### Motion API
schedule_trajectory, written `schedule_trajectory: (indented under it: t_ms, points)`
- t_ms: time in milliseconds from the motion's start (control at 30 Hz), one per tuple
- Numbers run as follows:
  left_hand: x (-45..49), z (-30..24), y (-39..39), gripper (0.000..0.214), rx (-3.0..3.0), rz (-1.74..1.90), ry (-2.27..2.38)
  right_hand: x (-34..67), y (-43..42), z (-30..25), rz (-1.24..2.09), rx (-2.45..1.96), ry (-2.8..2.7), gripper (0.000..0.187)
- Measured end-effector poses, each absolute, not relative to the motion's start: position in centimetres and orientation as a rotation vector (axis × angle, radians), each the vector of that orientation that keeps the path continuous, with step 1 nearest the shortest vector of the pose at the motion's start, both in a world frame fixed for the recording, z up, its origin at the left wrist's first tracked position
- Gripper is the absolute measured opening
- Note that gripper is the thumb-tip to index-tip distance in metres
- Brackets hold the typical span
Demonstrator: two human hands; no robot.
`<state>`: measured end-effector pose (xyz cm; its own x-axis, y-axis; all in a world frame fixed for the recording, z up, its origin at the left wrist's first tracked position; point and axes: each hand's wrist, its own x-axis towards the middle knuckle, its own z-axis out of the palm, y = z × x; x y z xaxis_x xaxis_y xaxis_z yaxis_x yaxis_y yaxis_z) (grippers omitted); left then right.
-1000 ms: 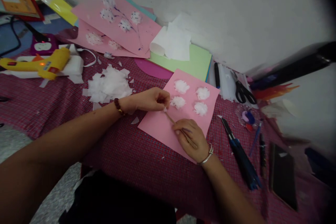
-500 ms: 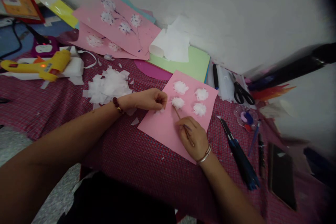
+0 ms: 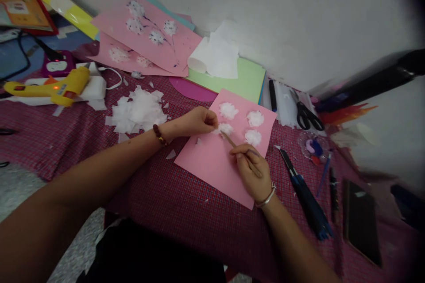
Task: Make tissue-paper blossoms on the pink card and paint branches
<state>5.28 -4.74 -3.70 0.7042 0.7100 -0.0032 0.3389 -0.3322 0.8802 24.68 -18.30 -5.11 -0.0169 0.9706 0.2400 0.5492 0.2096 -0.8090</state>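
A pink sheet of paper [image 3: 212,168] lies at a slant on the table, with several fluffy white paper tufts on it. In my right hand [image 3: 254,170] is a thin brown wooden stick [image 3: 230,140], held like a pen. Its tip touches the lower left tuft [image 3: 226,129]. My left hand [image 3: 203,120] is pinched closed at the left side of that same tuft; what its fingertips hold, if anything, is too small to make out. Left of this hand is a heap of white paper squares [image 3: 137,110].
Behind lie finished-looking pink sheets with speckled tufts [image 3: 186,46] and a green sheet [image 3: 249,75]. At left is a yellow glue gun [image 3: 63,88]. A utility knife [image 3: 303,194] with its blade out, scissors [image 3: 307,115] and a paint dish [image 3: 312,146] lie at right.
My left hand has moved right and slightly up to the lower left tuft. My right hand has shifted right, and the stick now leans lower with its tip in the tuft.
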Motion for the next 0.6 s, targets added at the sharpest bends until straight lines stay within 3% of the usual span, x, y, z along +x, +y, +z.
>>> schedule_trajectory:
  t_ms: [600]
  points:
    - [6.5,-5.2,-4.7,0.018,2.122,0.591,0.882,24.6,-19.4,-4.7,0.648,-1.308,-1.656,0.018]
